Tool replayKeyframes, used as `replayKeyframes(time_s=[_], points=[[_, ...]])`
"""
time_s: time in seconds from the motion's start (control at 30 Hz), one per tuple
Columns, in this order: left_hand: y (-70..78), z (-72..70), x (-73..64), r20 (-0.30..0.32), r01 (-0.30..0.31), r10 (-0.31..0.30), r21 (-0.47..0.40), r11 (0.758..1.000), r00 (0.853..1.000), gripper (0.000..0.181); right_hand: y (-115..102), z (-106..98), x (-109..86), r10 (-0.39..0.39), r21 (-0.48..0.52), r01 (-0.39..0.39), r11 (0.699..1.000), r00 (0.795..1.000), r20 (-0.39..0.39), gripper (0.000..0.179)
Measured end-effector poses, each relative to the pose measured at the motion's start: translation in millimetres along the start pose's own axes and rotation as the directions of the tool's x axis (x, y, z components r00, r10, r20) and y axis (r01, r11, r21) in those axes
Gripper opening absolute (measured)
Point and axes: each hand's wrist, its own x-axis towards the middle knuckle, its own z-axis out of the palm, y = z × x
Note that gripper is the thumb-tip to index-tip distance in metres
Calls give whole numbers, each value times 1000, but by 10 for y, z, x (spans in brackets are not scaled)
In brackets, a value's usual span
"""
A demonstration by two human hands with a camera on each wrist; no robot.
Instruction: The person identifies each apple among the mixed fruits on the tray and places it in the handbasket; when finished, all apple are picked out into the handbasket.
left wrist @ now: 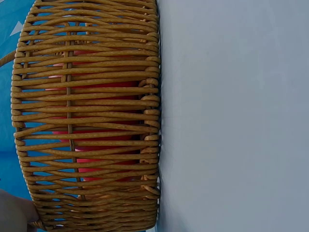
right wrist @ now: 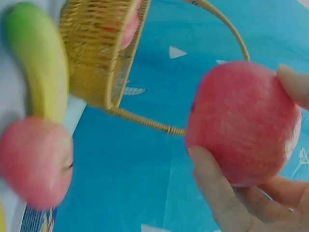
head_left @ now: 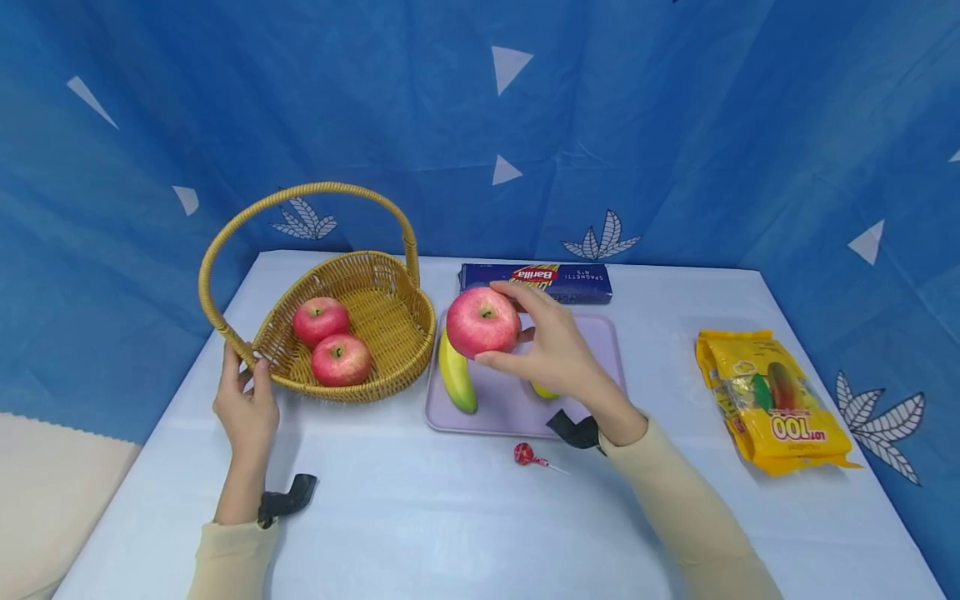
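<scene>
My left hand (head_left: 247, 412) grips the wicker basket (head_left: 424, 342) where its tall handle (head_left: 300, 193) meets the near left rim. Two red apples, one farther back (head_left: 321, 321) and one nearer (head_left: 342, 361), lie inside; in the left wrist view their red shows through the weave (left wrist: 106, 104). Above the lilac tray (head_left: 498, 417), my right hand (head_left: 555, 342) holds a red apple (head_left: 482, 323) between thumb and fingers. A banana (head_left: 457, 379) lies at the tray's left side. The right wrist view shows another apple (right wrist: 36, 162) beside the banana (right wrist: 41, 63).
Behind the tray lies a blue spaghetti box (head_left: 577, 283). A red lollipop (head_left: 525, 453) is on the white table in front of the tray. Far right sits a yellow candy bag (head_left: 780, 408). Part of a yellow thing (head_left: 543, 391) shows below my right hand. Blue cloth (head_left: 420, 125) hangs behind.
</scene>
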Motion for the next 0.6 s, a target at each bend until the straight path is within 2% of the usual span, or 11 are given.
replayKeyframes(time_s=[0.23,0.4,0.6], points=[[9,7,4,3,-5,5,6,1000,1000,55,-118,302,288,-49,78,59,995,991,-128,78],[7,10,9,-3,-14,14,2,1000,1000,55,-159,587,492,-86,143,108,984,985,-152,77],[4,-8,3,1,-3,3,7,1000,1000,54,-146,930,696,-73,65,84,994,984,-160,77]])
